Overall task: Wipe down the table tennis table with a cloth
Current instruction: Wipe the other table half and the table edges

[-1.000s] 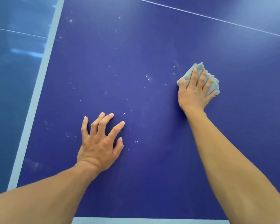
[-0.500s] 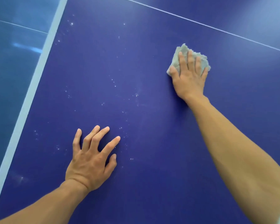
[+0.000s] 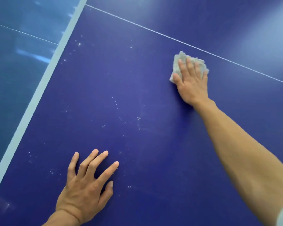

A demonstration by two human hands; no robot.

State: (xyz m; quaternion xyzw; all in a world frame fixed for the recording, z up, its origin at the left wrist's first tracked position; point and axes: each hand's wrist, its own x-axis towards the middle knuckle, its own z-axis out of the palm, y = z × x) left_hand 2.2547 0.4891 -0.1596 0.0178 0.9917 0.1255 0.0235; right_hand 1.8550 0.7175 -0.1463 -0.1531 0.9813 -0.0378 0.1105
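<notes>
Pressing a crumpled grey cloth [image 3: 176, 66] flat on the blue table tennis table [image 3: 153, 103], just short of a thin white line [image 3: 137, 25].
The right hand [image 3: 192, 84] covers it, fingers straight, thumb perhaps hooking its edge; the left hand [image 3: 87, 188] rests splayed, holding nothing, among pale specks [image 3: 138, 118] near the white edge band [image 3: 53, 62].

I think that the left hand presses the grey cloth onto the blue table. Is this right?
Not quite. The head view shows that the right hand presses the grey cloth onto the blue table; the left hand lies flat, holding nothing.
</notes>
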